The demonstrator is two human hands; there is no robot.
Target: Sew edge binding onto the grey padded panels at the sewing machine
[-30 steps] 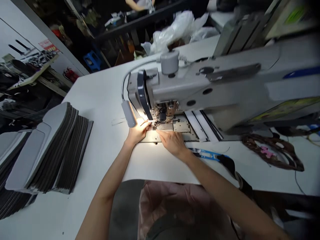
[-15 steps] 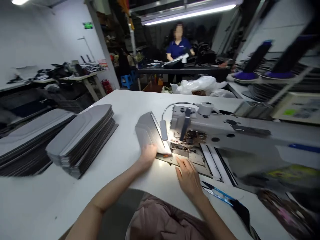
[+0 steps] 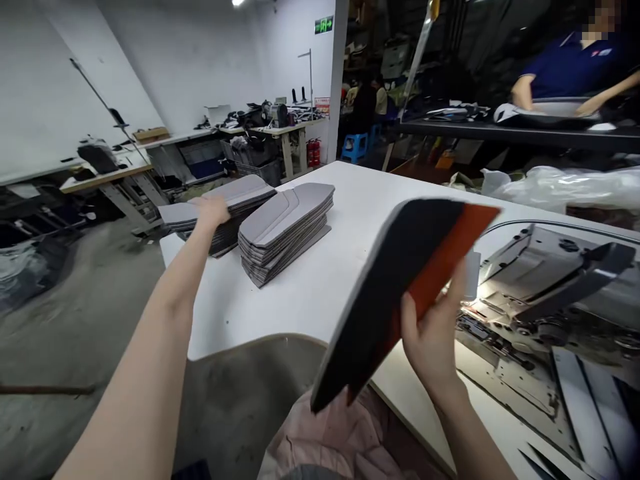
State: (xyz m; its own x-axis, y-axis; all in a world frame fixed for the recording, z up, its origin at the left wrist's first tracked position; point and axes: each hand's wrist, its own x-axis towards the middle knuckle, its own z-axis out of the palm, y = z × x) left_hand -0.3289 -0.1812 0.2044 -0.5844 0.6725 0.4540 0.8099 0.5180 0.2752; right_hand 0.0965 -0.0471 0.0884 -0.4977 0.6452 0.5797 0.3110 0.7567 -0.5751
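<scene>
Risks, left to right.
Left hand (image 3: 214, 210): rested on the left stack (image 3: 250, 190) of grey pieces, at the bench (image 3: 300, 313)'s left edge; fingers blurred, grasp or mere contact impossible to tell. Could have pushed top pieces over that edge through a hasty pull.
Right stack (image 3: 285, 213): stood just beside, ragged, bottom pieces jutting out. Could have slumped if bumped.
Panel (image 3: 380, 300): held aloft, tilted, black with an orange band, lower end above the lap (image 3: 333, 437). Could have twisted or dropped, given support on one side only.
Right hand (image 3: 435, 340): thumb and fingers clamped on the panel's orange side. Could have knocked the lamp (image 3: 473, 275) through a wide swing; gap impossible to judge.
Scissors (image 3: 543, 463): lay near the bench's front edge, partly out of view. Could have scratched the right forearm during a careless reach.

Surface: white, front edge curved inward; at right end, sewing machine (image 3: 515, 257), lit.

Room, left to right: grey floor (image 3: 125, 273), side table (image 3: 100, 178), white wall (image 3: 200, 53), fire extinguishers (image 3: 313, 153), exit sign (image 3: 323, 25), blue stool (image 3: 355, 147), plastic bags (image 3: 550, 190), co-worker (image 3: 570, 73) in navy.
</scene>
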